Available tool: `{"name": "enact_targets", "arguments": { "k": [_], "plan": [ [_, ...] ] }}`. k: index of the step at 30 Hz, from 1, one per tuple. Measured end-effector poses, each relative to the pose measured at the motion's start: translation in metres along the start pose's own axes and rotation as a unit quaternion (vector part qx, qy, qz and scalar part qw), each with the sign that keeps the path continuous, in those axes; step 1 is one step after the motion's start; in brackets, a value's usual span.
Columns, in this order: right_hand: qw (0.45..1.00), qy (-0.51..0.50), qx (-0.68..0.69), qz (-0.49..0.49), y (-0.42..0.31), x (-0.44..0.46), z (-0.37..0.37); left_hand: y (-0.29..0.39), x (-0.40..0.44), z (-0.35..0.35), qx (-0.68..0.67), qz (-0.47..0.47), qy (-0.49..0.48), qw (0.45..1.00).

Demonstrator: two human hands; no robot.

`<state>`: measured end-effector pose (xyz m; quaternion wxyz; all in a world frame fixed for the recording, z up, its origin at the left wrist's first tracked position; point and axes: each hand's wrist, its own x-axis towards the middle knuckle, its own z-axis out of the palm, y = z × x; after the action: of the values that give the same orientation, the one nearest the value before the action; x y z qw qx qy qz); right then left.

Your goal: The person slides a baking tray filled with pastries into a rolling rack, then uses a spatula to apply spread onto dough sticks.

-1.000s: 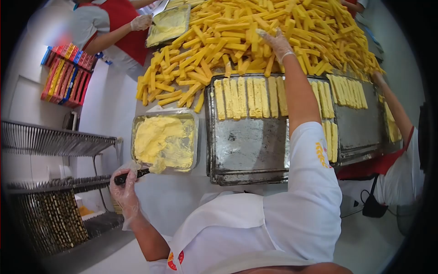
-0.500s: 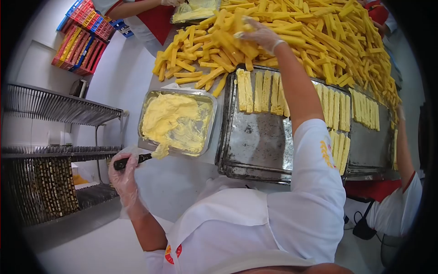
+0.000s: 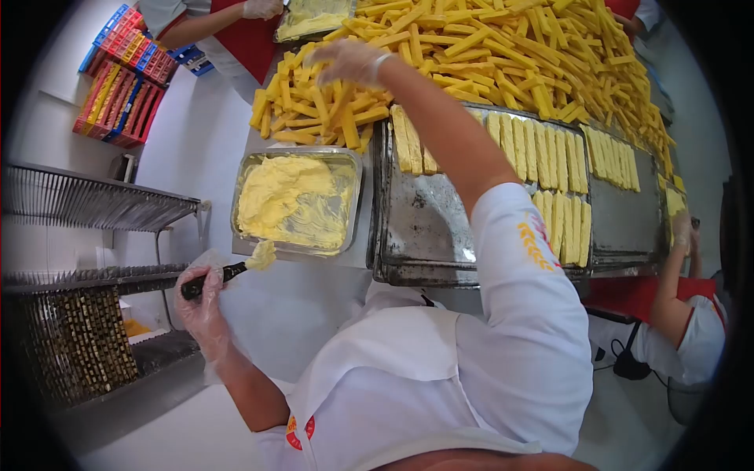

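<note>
My gloved left hand is closed round the black handle of a spatula, whose tip carries a lump of yellow cream. That lump is at the near edge of a clear tub of yellow cream. Over the left part of a large heap of yellow sticks is my gloved right hand, somewhat blurred; what its fingers hold, if anything, cannot be made out. Cream-coated sticks lie in rows on a dark metal tray, partly hidden by my right arm.
A second tray with coated sticks stands at the right, where a co-worker's hand shows. Another co-worker's gloved hand is beside a second cream tub. Metal racks and stacked crates stand left.
My right hand has moved left across the heap of sticks. My left hand still holds the spatula, slightly farther from the tub. The right-hand co-worker's arm has drawn back towards their body.
</note>
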<state>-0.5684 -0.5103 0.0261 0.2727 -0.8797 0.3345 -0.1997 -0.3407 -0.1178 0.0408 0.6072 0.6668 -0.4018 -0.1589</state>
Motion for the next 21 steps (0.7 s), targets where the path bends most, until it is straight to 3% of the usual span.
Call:
{"name": "enact_targets", "arguments": {
  "k": [2, 4, 6, 8, 11, 14, 17, 19, 21],
  "plan": [
    [0.982, 0.107, 0.144, 0.061, 0.019, -0.011, -0.028, -0.008, 0.007, -0.01, -0.011, -0.008, -0.016, 1.0],
    [0.972, 0.195, -0.101, 0.079, 0.042, -0.026, -0.055, -0.019, 0.02, -0.019, -0.028, -0.009, -0.037, 0.999],
    [0.926, 0.152, -0.18, 0.294, 0.056, -0.039, -0.057, -0.031, 0.039, -0.028, -0.045, -0.005, -0.061, 0.997],
    [0.892, 0.083, -0.268, 0.354, 0.06, -0.063, -0.042, -0.047, 0.061, -0.034, -0.067, 0.009, -0.087, 0.994],
    [0.867, 0.1, -0.308, 0.379, 0.065, -0.063, 0.002, -0.065, 0.097, -0.047, -0.101, 0.02, -0.157, 0.982],
    [0.899, 0.0, -0.252, 0.359, 0.011, -0.046, 0.027, -0.071, 0.12, -0.06, -0.108, 0.031, -0.184, 0.977],
    [0.917, 0.082, -0.279, 0.272, -0.042, -0.041, 0.066, -0.084, 0.136, -0.072, -0.121, 0.022, -0.186, 0.975],
    [0.914, 0.047, -0.239, 0.325, -0.059, -0.023, 0.079, -0.094, 0.145, -0.075, -0.136, 0.017, -0.192, 0.972],
    [0.916, 0.116, -0.229, 0.308, -0.042, -0.003, 0.102, -0.103, 0.155, -0.071, -0.156, 0.024, -0.211, 0.965]
  ]
}}
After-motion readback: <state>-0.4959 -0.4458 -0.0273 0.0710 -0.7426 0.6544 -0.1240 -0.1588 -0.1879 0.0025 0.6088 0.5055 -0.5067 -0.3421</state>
